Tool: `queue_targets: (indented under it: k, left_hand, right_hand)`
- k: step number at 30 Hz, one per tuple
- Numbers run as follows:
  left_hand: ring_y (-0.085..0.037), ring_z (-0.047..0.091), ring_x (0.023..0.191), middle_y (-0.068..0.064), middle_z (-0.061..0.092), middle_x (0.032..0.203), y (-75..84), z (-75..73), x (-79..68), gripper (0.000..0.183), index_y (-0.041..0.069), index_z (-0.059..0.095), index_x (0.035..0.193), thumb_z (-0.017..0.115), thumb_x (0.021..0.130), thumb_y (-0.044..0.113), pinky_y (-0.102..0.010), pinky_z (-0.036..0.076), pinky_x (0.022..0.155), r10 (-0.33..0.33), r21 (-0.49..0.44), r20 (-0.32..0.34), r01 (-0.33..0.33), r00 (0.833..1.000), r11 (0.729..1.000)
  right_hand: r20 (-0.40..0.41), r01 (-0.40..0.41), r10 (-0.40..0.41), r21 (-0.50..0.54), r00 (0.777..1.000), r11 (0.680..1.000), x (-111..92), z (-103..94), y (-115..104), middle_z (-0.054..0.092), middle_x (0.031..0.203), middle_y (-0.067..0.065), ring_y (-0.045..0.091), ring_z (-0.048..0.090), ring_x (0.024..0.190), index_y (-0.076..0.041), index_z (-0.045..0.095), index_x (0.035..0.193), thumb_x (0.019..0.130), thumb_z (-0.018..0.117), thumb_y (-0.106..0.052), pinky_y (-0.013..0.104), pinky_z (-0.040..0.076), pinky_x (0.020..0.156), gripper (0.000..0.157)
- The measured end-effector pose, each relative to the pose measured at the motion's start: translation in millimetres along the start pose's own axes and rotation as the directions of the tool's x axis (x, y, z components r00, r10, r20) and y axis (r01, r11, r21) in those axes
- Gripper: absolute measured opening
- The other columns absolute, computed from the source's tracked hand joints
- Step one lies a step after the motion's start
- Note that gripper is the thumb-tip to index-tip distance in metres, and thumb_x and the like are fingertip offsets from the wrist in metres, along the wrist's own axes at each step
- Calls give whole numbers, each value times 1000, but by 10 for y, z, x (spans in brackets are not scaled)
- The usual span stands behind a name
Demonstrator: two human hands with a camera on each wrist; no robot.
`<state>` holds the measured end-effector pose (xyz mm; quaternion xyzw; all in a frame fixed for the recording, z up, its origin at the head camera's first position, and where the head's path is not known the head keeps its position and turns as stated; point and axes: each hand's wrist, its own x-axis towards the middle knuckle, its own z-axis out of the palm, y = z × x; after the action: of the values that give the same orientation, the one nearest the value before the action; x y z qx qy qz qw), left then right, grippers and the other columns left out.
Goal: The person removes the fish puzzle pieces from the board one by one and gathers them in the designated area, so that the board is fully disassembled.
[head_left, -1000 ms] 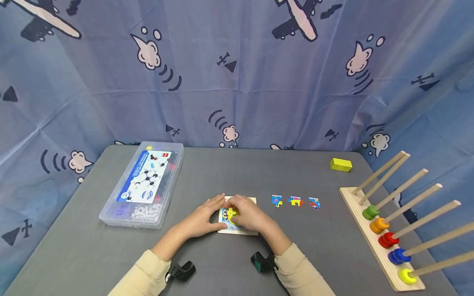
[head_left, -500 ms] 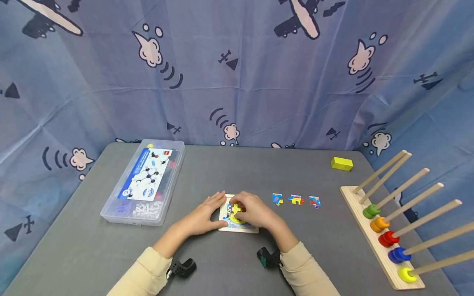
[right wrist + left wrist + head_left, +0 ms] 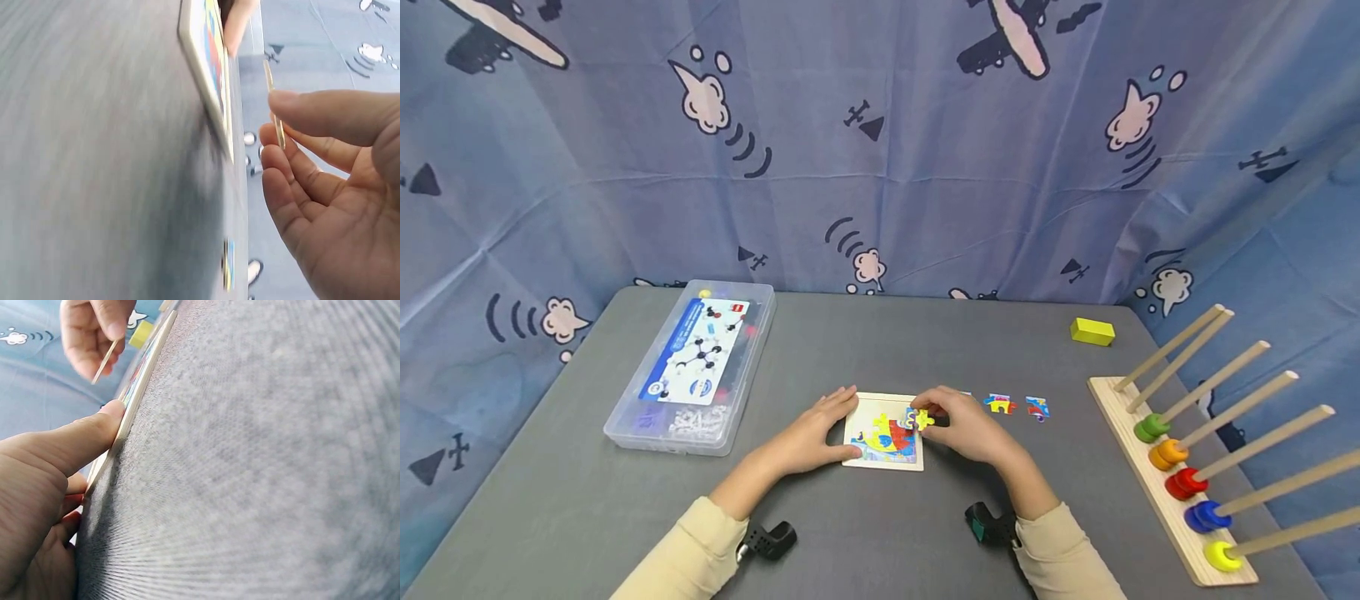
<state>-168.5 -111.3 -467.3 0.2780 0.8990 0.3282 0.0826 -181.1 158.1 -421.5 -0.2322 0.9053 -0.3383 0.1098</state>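
Note:
A square wooden puzzle tray (image 3: 883, 468) lies flat on the grey table, with a yellow, red and blue picture (image 3: 883, 439) filling its lower part. My left hand (image 3: 808, 437) rests at the tray's left side, fingers extended to the upper corner and thumb (image 3: 103, 428) on the rim lower down. Just over the tray's right edge, my right hand (image 3: 966, 427) pinches a blue and yellow jigsaw piece (image 3: 924, 419) between thumb and fingers. Edge-on in the right wrist view, this thin piece (image 3: 279, 134) is lifted off the tray.
Two loose jigsaw pieces (image 3: 999, 404) (image 3: 1037, 407) lie right of the tray; another is mostly hidden behind my right hand. A clear plastic case (image 3: 692, 371) stands left. At right are a wooden peg rack (image 3: 1172, 492) with coloured rings and a yellow block (image 3: 1092, 332).
My right hand has lifted the blue and yellow jigsaw piece from over the picture and moved right to the tray's edge, uncovering the picture. The left hand has stayed put.

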Motion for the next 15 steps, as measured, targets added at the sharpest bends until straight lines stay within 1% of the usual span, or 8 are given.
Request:
queue_targets:
  k: [5,10,15]
  left_hand:
    - [-31,22,144,-14,29,154,22,-9,4,79,-4,36,143,71,84,33,-49,19,118,9,-12,-8,-9,1000,1000]
    - [-33,22,144,-15,30,154,21,-3,0,78,-5,37,143,71,84,33,-50,19,118,13,-27,-13,-14,1000,1000]
    - [-31,22,144,-13,29,154,-3,15,-2,79,-3,37,143,72,83,34,-50,20,118,0,-16,-18,-1,1000,1000]
  right_hand:
    - [-27,0,1,18,1000,1000,-144,-140,170,62,108,6,19,55,94,-5,65,112,81,70,-1,39,51,84,31]
    - [-52,20,-19,11,998,1000,-258,-260,337,63,107,7,19,56,92,-5,65,110,81,70,-2,36,51,81,29]
    - [-55,37,-37,6,998,999,-319,-313,463,65,101,5,19,57,89,-4,67,108,79,72,-1,33,52,80,30]
